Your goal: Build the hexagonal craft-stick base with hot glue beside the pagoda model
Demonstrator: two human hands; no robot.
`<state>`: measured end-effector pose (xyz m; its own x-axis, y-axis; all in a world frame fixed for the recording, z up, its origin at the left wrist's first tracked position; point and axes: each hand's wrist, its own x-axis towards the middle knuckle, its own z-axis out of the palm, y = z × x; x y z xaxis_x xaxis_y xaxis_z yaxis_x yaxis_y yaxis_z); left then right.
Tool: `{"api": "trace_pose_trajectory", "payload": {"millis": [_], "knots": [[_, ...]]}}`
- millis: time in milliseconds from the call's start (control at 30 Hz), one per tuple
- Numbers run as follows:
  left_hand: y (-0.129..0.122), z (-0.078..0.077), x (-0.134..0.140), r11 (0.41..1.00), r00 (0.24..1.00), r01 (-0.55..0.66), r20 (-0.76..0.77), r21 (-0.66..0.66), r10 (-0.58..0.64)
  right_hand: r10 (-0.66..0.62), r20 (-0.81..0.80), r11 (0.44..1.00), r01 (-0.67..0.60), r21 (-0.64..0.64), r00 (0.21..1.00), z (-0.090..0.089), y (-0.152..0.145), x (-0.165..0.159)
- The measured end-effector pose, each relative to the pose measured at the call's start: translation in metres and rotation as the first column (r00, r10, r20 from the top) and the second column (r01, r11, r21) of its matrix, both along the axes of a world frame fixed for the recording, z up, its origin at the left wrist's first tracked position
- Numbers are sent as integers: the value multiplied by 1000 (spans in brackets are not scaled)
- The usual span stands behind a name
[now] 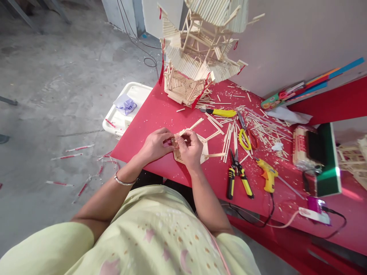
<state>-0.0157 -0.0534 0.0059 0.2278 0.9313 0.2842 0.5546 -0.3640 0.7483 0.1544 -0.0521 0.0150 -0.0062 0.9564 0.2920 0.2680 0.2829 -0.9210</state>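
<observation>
A small many-sided frame of thin wooden sticks (205, 149) lies on the red table under my hands, with pairs of sticks jutting out from its corners. My left hand (157, 146) is closed in a pinch at the frame's left edge. Opposite it, my right hand (190, 148) also has thumb and fingers pinched together, at the frame's upper-left side. The fingertips of both hands nearly meet there. What exactly lies between them is mostly covered by the fingers.
Behind stands a tall tiered stick pagoda (197, 57) with red tassels. To the right lie loose sticks (228, 135), a yellow utility knife (220, 112), scissors (244, 138), cutters (237, 175) and a corded yellow glue gun (268, 173). A white stool (110, 114) adjoins the table's left edge.
</observation>
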Motion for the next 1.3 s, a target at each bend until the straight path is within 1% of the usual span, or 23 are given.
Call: {"api": "trace_pose_trajectory", "payload": {"millis": [200, 400, 567, 700, 833, 967, 1100, 1300], "knots": [[0, -3, 3, 999, 999, -30, -13, 45, 30, 3, 21, 1000, -3, 11, 1000, -2, 1, 0], [-2, -3, 7, 996, 997, -76, 0, 41, 76, -1, 13, 1000, 0, 10, 1000, -2, 2, 0], [-2, -3, 8, 997, 997, -73, -5, 40, 73, -2, 19, 1000, 2, 10, 1000, 2, 0, 0], [-2, -1, 7, 996, 997, -75, -26, 49, 76, -21, 84, 998, 16, 63, 996, 7, -6, 3], [-2, -1, 6, 997, 997, -66, -24, 30, 67, -9, 157, 996, -5, 90, 988, 4, -13, 10], [-1, 0, 5, 999, 999, -50, 10, -6, 50, 18, 196, 991, -44, 126, 980, 1, -13, 12], [-1, 2, 4, 999, 998, -29, 56, -30, 30, 34, 218, 982, -74, 175, 975, 2, -11, 12], [-1, 6, 4, 999, 991, -21, 133, -49, 27, 71, 209, 980, -107, 166, 975, 1, -12, 11]]}}
